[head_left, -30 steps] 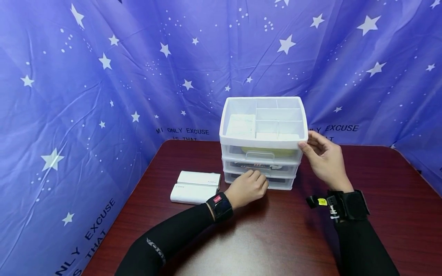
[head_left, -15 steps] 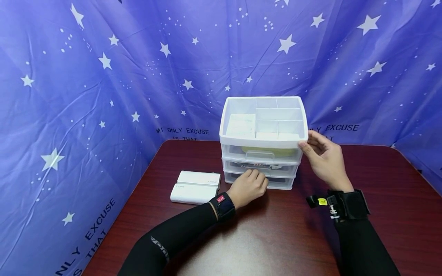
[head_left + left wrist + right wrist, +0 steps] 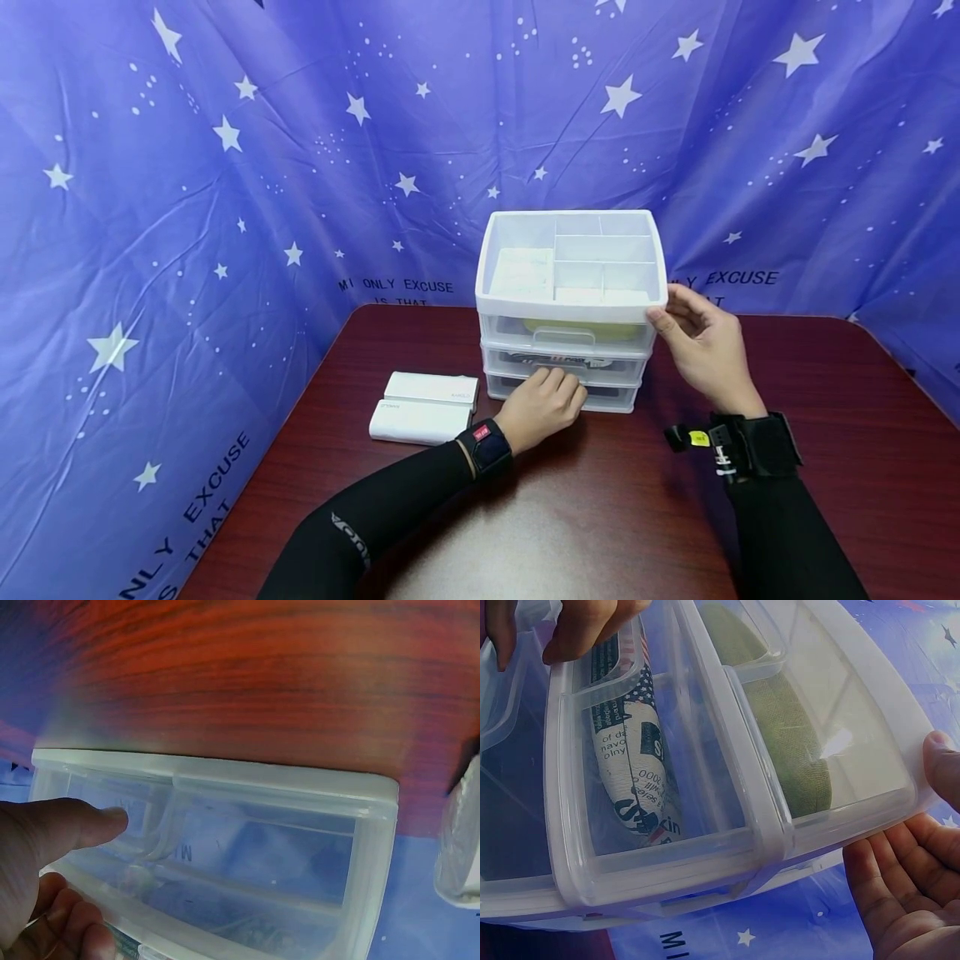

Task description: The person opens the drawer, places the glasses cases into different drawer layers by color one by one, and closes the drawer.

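Observation:
A white and clear plastic drawer unit [image 3: 573, 310] with three stacked drawers stands on the table. My left hand [image 3: 542, 408] is low on its front, fingers bent, at the bottom drawer [image 3: 285, 855]. In the left wrist view, the thumb lies over that drawer's clear front beside its handle, while the curled fingers meet the frame edge above. I cannot tell whether they grip the handle. My right hand [image 3: 703, 346] holds the unit's upper right front corner, thumb on the front and fingers against the side. All three drawers appear pushed in.
Two white slabs [image 3: 422, 421] with small lettering lie left of the unit on the dark red table [image 3: 630, 517]. A newsprint-patterned pouch [image 3: 630, 765] shows in the middle drawer, a green textured item [image 3: 791, 750] in the top one. A starry blue curtain [image 3: 450, 150] hangs behind.
My left hand and forearm have shifted very slightly to the right along the bottom drawer. My right hand keeps its place, and the drawers look unchanged.

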Demonstrator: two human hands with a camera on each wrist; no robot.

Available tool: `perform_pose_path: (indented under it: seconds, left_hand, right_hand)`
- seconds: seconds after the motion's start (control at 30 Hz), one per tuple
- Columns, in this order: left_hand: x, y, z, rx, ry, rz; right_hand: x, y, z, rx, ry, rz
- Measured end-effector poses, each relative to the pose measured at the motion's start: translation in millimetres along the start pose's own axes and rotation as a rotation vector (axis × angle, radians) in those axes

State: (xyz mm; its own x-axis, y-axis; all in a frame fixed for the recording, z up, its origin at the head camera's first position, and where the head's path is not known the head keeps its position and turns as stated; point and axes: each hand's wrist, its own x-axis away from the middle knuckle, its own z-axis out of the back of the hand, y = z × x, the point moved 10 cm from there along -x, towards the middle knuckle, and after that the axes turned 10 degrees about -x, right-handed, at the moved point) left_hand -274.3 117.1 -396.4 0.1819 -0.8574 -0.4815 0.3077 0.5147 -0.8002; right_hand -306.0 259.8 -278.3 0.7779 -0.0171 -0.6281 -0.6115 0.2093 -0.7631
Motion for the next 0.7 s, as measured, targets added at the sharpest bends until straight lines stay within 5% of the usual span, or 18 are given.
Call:
perform_pose_path:
  seconds: [0.37, 0.7]
  left_hand:
    - [-3.7, -10.5, 17.0, -0.033, 0.036, -0.010]
    - [-1.8, -0.8, 1.6, -0.007, 0.030, 0.014]
  right_hand:
    - [-1.2, 1.1, 0.4, 0.003, -0.001, 0.000]
    - [-1.2, 3.3, 1.4, 0.000, 0.005, -0.002]
